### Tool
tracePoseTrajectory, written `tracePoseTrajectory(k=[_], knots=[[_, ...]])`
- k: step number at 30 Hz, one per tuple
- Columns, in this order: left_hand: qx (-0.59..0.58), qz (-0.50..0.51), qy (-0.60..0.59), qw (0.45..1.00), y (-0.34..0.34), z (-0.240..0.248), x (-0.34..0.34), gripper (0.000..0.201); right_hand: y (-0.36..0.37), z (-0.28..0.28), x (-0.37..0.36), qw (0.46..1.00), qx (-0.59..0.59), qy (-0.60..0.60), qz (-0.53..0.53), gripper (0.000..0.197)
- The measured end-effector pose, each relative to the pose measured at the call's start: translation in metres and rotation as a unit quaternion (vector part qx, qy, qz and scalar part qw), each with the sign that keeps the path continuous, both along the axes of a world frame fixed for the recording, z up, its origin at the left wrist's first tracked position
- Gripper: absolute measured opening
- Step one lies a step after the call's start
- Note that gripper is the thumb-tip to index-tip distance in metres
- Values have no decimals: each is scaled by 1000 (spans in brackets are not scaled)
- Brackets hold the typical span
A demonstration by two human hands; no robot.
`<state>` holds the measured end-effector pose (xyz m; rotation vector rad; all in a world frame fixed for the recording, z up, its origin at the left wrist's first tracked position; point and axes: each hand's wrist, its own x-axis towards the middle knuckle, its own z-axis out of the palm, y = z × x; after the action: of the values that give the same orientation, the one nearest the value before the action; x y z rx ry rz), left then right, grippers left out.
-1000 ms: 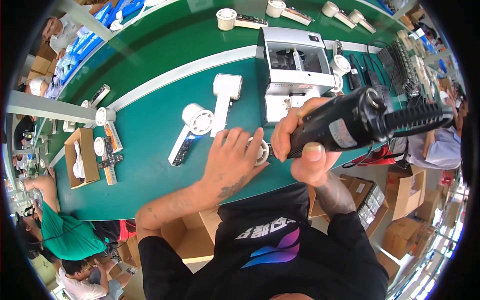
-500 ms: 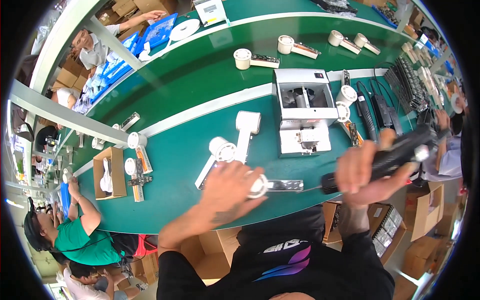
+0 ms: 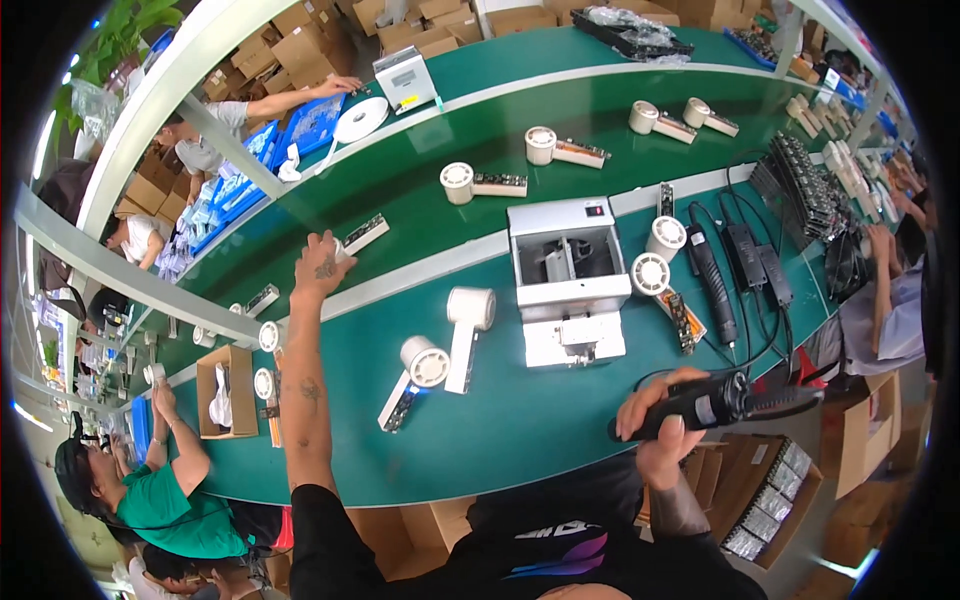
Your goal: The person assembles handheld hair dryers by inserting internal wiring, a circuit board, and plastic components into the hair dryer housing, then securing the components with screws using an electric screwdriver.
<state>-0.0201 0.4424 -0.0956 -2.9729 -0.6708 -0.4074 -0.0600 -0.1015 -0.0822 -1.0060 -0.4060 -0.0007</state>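
My left hand (image 3: 322, 262) reaches out over the green belt, its fingers closed round the round head of a white handheld fan (image 3: 365, 236) whose open handle shows a circuit board. My right hand (image 3: 668, 425) grips a black electric screwdriver (image 3: 705, 402) above the bench's near edge, its cord trailing to the right. Between my arms, one white fan (image 3: 425, 362) lies with its open handle up, and another fan (image 3: 470, 310) rests just beyond it. Right of these stands a silver-grey screw feeder machine (image 3: 570, 265).
More fans (image 3: 541, 146) lie along the belt. A second black screwdriver (image 3: 712, 285), power adapters (image 3: 745, 255) and a rack of circuit boards (image 3: 795, 190) are at right. A cardboard box (image 3: 238, 430) stands at left. Co-workers, one in a green shirt (image 3: 175, 510), sit nearby.
My left hand has carried the fan from the near bench out to the belt at the far left. My right hand has drawn the screwdriver lower and turned it level. The view has shifted.
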Motion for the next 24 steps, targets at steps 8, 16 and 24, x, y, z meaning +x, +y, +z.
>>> tracePoseTrajectory(k=[8, 16, 24], knots=[[95, -412, -140, 895, -115, -4, 159, 50, 4, -1, -10, 997, -34, -72, 5, 71], [-31, -436, -111, 892, -105, 9, 146, 33, -4, -5, 4, 996, -39, -63, 55, 68], [-182, -439, -174, 863, -194, 90, -58, 38, 10, 68, 57, 987, 51, -153, -24, 78]])
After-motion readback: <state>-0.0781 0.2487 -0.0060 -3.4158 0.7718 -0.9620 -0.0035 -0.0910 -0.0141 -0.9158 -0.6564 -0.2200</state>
